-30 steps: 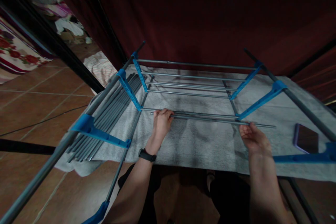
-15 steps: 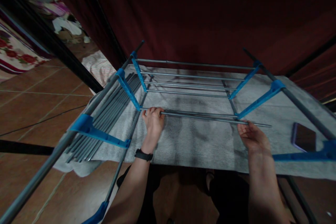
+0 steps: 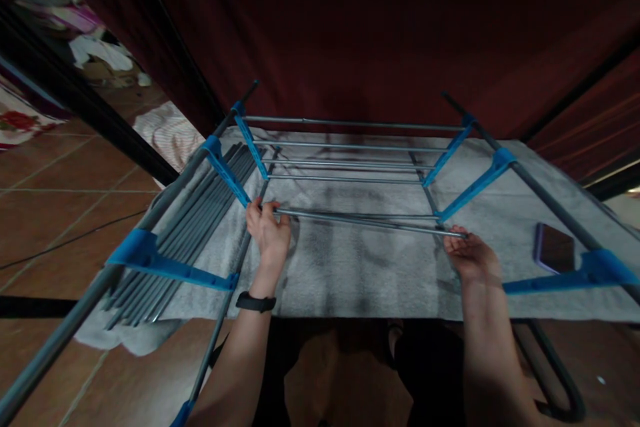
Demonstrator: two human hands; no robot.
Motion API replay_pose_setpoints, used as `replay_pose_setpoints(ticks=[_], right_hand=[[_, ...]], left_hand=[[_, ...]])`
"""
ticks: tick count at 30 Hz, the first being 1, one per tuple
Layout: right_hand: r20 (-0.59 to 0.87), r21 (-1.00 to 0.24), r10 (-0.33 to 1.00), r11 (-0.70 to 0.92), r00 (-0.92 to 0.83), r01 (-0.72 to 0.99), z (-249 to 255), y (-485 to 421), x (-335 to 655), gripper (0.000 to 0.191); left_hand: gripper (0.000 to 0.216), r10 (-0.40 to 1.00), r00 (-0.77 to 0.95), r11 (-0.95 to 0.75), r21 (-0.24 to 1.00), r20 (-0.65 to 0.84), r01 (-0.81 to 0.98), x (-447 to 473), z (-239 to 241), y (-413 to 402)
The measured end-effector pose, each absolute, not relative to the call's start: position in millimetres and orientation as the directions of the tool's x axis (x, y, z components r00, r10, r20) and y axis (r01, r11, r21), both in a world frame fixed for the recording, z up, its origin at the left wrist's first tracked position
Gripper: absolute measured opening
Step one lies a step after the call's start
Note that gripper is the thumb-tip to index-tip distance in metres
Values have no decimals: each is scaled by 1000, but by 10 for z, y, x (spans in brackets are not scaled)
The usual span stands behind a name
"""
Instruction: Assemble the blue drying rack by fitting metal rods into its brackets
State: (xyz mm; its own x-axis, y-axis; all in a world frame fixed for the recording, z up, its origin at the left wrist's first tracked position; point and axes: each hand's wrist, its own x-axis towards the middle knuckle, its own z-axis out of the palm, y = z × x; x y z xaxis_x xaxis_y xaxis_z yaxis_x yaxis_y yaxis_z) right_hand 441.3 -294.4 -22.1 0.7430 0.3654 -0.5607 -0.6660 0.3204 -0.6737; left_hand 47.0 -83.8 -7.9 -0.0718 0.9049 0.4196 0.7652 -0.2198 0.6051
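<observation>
A thin grey metal rod (image 3: 360,219) runs between my two hands, slightly lower at its right end. My left hand (image 3: 269,227) is closed round the rod's left end, right beside the lower tip of a blue plastic bracket (image 3: 227,172). My right hand (image 3: 469,252), palm up, pinches the other end just below the right blue bracket (image 3: 473,188). Another rod lies close behind the held one, between these two brackets. Farther back, several rods (image 3: 345,164) span the frame. Whether the left tip sits in the bracket is hidden by my fingers.
A bundle of loose grey rods (image 3: 180,233) lies on the left of the grey cloth (image 3: 360,280). A phone (image 3: 554,248) rests at the right. Thick side tubes (image 3: 560,203) with more blue brackets flank both sides. A dark red curtain (image 3: 350,33) hangs behind.
The held rod has shifted left; its right end, which stuck out past my right hand, now ends at my fingers. My left hand has moved to the left bracket's tip. The view has turned slightly right.
</observation>
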Motion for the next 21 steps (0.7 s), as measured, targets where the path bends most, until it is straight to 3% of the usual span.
replay_pose_setpoints(ticks=[6,11,16,21], right_hand=[[-561,-689,318,333,765,-644,-250,-2915,4392,26],[-530,-703,338,338,778,-626,-284,-2912,4384,25],[-513,-706,347,349,785,-616,-285,-2932,4390,26],[-502,-739,276,355,820,-572,-251,-2928,4327,19]], left_hand=[[32,904,-131,-238,735,407,635,520,-163,-762],[42,898,-244,-282,904,367,320,565,-208,-699],[47,937,-317,-155,988,148,4,611,-212,-672],[40,915,-401,-35,979,-49,-199,637,-207,-647]])
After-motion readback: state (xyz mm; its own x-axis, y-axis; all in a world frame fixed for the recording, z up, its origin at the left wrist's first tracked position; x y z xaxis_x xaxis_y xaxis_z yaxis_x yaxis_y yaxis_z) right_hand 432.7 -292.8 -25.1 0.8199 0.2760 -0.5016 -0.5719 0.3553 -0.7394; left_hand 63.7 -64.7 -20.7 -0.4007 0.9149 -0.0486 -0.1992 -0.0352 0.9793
